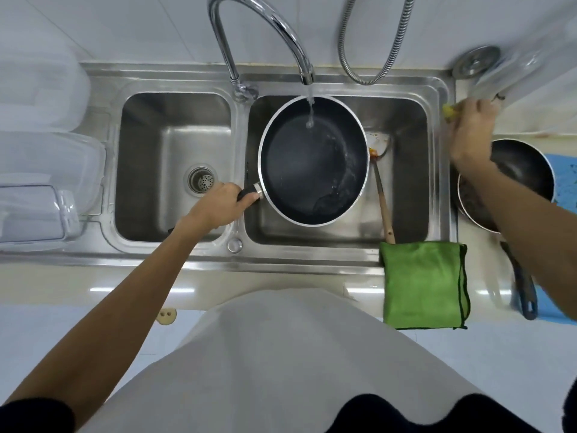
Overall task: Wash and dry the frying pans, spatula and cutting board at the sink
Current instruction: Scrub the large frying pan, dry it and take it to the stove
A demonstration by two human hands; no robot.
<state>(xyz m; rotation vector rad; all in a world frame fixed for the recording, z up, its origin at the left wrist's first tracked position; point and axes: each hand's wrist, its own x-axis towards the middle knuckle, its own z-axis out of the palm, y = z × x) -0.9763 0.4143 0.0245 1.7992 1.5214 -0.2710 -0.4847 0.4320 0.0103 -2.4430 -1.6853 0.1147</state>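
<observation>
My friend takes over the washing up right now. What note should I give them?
Left hand grips the handle of the frying pan, held in the right basin under the running tap.
Right hand grips a blurred yellow-tipped thing over the right counter.
Spatula, smeared, lies in the basin beside the pan. Second pan, dirty, sits partly on a blue mat. Green cloth lies over the sink's front edge.
Done: first pan being rinsed. Left: washing and drying everything.

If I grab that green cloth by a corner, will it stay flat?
Probably not: the green cloth looks soft and folded, so it would likely droop open. It overhangs the counter edge, so a push might slide it off.
</observation>
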